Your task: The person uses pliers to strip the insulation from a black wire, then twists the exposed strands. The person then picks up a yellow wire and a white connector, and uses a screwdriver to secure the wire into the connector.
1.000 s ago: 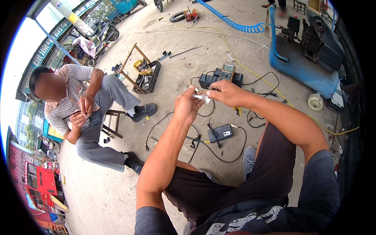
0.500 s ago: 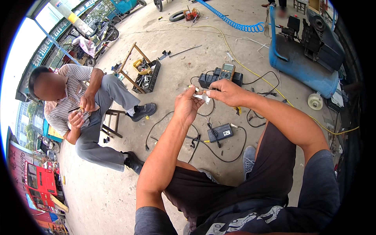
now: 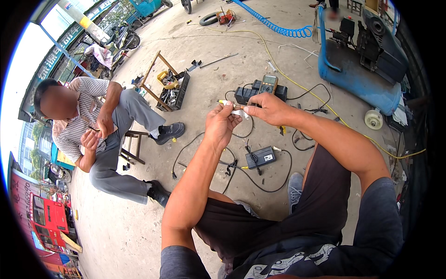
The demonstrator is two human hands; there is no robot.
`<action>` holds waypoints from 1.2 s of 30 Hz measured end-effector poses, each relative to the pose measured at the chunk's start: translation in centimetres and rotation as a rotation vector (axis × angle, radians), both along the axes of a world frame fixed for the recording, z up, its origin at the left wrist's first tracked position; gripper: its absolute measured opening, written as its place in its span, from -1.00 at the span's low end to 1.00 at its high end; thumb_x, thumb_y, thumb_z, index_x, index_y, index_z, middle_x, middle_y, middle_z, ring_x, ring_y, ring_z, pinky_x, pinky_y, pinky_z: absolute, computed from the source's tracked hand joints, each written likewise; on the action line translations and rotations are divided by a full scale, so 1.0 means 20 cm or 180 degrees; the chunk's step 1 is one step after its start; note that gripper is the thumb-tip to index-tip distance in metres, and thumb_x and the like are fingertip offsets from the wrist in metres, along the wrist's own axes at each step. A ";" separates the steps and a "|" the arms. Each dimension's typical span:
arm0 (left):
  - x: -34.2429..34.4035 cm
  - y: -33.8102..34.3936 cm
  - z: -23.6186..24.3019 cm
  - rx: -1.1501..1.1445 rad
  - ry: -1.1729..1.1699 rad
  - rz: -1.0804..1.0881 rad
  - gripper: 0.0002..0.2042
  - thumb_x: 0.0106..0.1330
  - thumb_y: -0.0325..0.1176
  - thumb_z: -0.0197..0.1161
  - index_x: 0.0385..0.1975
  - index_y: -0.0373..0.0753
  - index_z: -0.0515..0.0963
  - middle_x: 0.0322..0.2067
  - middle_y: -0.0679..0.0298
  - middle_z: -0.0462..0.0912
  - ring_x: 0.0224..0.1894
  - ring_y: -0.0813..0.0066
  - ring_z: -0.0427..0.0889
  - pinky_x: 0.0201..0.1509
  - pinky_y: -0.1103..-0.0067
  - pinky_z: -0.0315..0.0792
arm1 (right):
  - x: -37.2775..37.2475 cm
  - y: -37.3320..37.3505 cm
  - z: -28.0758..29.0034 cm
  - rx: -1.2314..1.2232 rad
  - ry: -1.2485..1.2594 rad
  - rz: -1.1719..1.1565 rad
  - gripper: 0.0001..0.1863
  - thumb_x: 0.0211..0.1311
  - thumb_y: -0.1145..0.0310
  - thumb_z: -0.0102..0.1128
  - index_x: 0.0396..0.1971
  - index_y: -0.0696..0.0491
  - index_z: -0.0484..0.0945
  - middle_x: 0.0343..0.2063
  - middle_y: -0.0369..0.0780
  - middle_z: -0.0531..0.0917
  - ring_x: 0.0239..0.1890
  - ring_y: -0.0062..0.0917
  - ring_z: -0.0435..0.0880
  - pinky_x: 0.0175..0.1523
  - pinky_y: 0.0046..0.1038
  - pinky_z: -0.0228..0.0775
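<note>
Pinching with both hands, I have the left hand (image 3: 220, 124) and the right hand (image 3: 267, 108) nearly meeting above the bare concrete ground (image 3: 116, 223). The fingers of the left are closed, thumb against forefinger, on a slim yellow-tipped piece (image 3: 221, 101), its bright end poking out leftward past the thumb. The right fingers are pressed together too, on a thin brownish piece (image 3: 238, 107) that spans the small gap between the hands; from this far off I cannot tell whether the two are one part. A crumpled white strip (image 3: 240, 113) hangs just beneath, by the left fingertips. Beyond the right hand I see a long black box (image 3: 243, 96) on the ground, with a grey-and-orange multimeter (image 3: 268, 84) tilted up at its near edge. Between the forearms lies a black rectangular power adapter (image 3: 260, 158), with black cables looping about it. Toward the ground's right edge sits a blue cylindrical air tank (image 3: 357, 81), and toward its left edge a seated co-worker (image 3: 83, 97) in a patterned shirt holds a thin dark piece (image 3: 94, 129) in both hands, near an open black tool tray (image 3: 182, 93) with a wooden frame handle.
</note>
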State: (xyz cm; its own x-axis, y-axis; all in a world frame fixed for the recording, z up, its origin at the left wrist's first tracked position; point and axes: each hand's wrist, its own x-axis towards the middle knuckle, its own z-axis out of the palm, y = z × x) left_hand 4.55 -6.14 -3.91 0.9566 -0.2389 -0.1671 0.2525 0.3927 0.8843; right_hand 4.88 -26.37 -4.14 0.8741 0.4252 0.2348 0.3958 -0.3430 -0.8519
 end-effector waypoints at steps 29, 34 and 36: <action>-0.01 -0.06 0.00 0.0386 -0.0656 0.0053 -0.87 0.53 -0.27 -0.01 -0.19 -0.18 0.36 -0.18 0.11 0.66 -0.35 0.55 0.55 -0.29 0.59 0.41 | -0.01 0.03 -0.01 0.0364 0.0742 -0.0118 -0.61 0.33 0.11 0.22 -0.39 0.20 0.66 -0.60 -0.29 0.62 -0.51 -0.68 0.51 -0.39 -0.47 0.34; -0.02 -0.07 0.01 0.0371 -0.0648 0.0030 -0.87 0.52 -0.27 0.01 -0.18 -0.18 0.33 -0.21 0.07 0.66 -0.35 0.49 0.58 -0.27 0.55 0.48 | 0.00 0.01 -0.01 0.0561 0.0937 -0.0054 -0.62 0.33 0.11 0.23 -0.34 0.19 0.69 -0.58 -0.33 0.61 -0.53 -0.72 0.48 -0.42 -0.52 0.32; -0.01 -0.07 0.01 0.0373 -0.0692 0.0048 -0.86 0.52 -0.27 0.02 -0.17 -0.18 0.32 -0.22 0.06 0.66 -0.35 0.46 0.59 -0.26 0.54 0.50 | 0.01 0.00 -0.04 0.0606 0.1067 -0.0024 -0.61 0.33 0.09 0.23 -0.35 0.18 0.69 -0.58 -0.33 0.61 -0.55 -0.73 0.46 -0.45 -0.55 0.31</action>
State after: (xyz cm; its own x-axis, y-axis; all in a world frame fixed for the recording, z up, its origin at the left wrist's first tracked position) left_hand 4.34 -7.62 -3.77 0.9764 -0.2153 0.0173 0.0463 0.2865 0.9569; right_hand 5.11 -26.32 -4.86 0.9186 0.3950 0.0097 0.0826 -0.1680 -0.9823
